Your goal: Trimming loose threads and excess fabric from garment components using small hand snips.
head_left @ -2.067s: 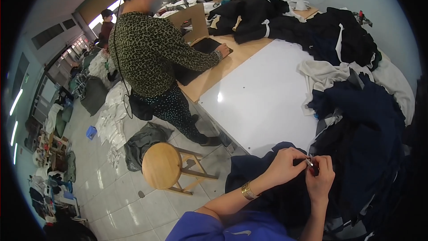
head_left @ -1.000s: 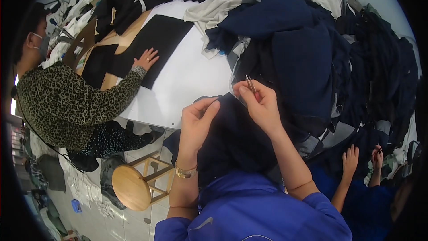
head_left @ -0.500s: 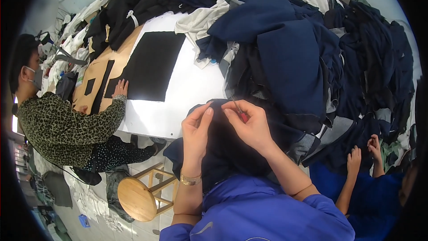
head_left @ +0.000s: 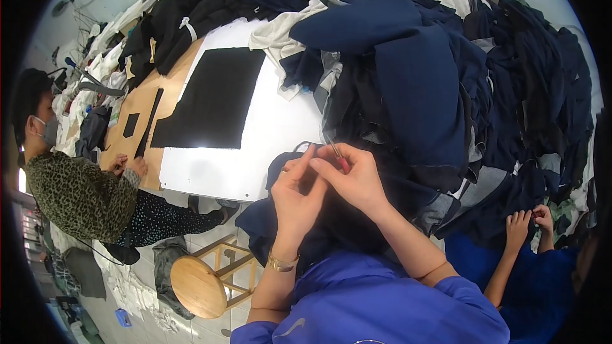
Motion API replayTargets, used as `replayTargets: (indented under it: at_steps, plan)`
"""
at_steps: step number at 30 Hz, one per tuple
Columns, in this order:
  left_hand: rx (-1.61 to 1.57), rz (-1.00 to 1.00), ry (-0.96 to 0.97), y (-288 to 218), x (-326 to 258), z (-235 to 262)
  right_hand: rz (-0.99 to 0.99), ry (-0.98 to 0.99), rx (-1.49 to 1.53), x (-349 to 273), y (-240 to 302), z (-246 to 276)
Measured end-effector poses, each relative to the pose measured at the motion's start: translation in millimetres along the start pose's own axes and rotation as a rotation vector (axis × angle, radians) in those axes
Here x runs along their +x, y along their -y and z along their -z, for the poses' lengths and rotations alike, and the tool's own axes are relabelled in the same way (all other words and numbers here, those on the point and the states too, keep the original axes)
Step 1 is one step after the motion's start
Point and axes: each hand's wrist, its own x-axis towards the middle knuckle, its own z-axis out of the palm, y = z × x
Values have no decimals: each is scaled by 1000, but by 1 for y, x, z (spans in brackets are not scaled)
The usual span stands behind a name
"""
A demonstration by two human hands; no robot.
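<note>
My right hand (head_left: 358, 181) is closed around a small red-handled tool (head_left: 345, 164) with a thin metal tip pointing up past the fingers. Its thumb and forefinger meet the fingertips of my left hand (head_left: 298, 197), which pinches the edge of a dark navy cloth (head_left: 344, 232). This cloth hangs over my lap and runs under both hands. A narrow dark loop stands up at the left fingertips. What lies exactly between the fingers of the two hands is hidden.
Ahead is a white-topped table (head_left: 280, 121) with a black cut panel (head_left: 217, 99). Heaped navy garments (head_left: 421, 89) rise at the right. A person (head_left: 76, 197) works at the left, another person's hands (head_left: 517, 232) at lower right. A wooden stool (head_left: 197, 285) stands lower left.
My two hands have come together, the left moving right until its fingertips meet the right's. The person at the left has drawn a hand back from the black panel.
</note>
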Motion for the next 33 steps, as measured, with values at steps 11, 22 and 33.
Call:
replayTargets:
  at_steps: [11, 22, 33]
  plan:
    - [-265, 89, 10, -23, 15, -6, -195, 137, 705, 13, -4, 25]
    - [437, -271, 172, -56, 53, 20, -171, 310, 717, 23, 7, 27]
    - [467, -432, -29, -72, 65, 11, 222, -116, 103, 9, 3, -7]
